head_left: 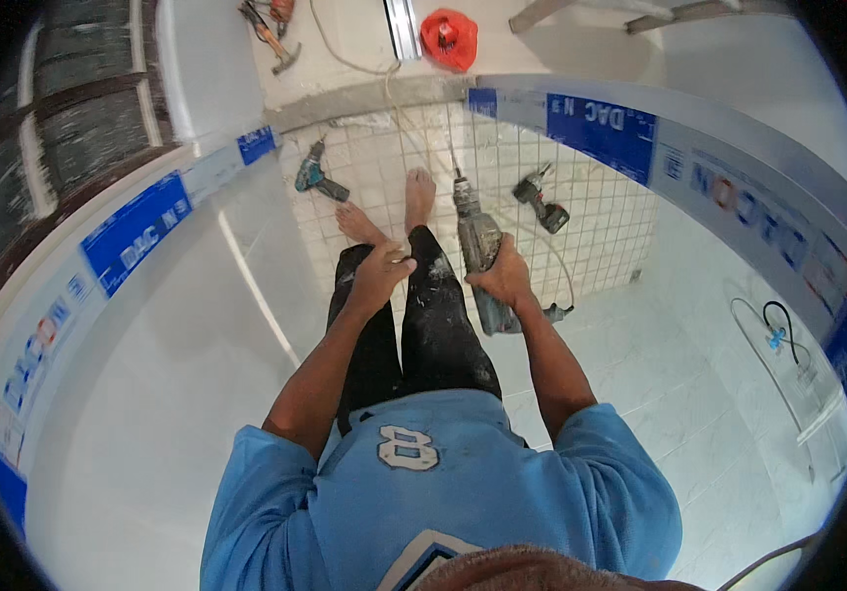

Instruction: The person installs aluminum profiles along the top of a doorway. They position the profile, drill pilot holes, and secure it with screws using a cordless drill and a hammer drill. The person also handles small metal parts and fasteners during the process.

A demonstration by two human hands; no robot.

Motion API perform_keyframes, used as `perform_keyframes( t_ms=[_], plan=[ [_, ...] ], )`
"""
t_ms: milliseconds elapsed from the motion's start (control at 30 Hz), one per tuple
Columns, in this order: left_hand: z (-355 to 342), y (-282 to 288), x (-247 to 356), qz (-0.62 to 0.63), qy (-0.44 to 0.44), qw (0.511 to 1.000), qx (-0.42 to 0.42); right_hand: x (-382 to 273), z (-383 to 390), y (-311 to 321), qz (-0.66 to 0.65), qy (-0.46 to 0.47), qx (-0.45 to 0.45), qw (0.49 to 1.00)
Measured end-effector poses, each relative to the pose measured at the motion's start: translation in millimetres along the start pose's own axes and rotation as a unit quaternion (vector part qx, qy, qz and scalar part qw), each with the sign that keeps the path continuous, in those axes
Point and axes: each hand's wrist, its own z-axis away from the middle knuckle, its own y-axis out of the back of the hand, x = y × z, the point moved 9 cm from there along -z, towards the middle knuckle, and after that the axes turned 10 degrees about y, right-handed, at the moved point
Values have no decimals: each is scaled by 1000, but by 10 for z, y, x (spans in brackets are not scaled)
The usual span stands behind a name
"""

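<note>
My right hand [504,273] is wrapped round the body of a large, dusty rotary hammer drill [478,238]. Its long bit points away from me, and a cord trails from its near end. In front of my thigh, my left hand [382,275] is closed, with a small pale bit showing at the fingers that I cannot make out. A teal cordless drill [319,179] lies on the tiles left of my bare feet. To the right of the hammer drill lies a dark cordless drill [542,201].
Film-wrapped door frame sides rise at left [137,231] and right [601,133]. Past the raised sill [364,106] lie a claw hammer [283,57], a red bag [448,41] and a metal profile [403,30]. A cable [349,61] crosses the sill. Hoses [778,335] hang at the right wall.
</note>
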Motion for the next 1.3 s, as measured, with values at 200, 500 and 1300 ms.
perform_keyframes(
  t_ms=[200,500,1300],
  plan=[
    [-705,53,-1025,107,123,985,61,1671,-1217,-1104,-8,-132,81,988],
    [-1471,-126,-1855,203,159,966,35,2763,-2929,-2035,-113,-230,228,939],
    [-1976,68,-1323,305,146,941,31,-62,-6782,84,258,72,219,938]
  ],
)
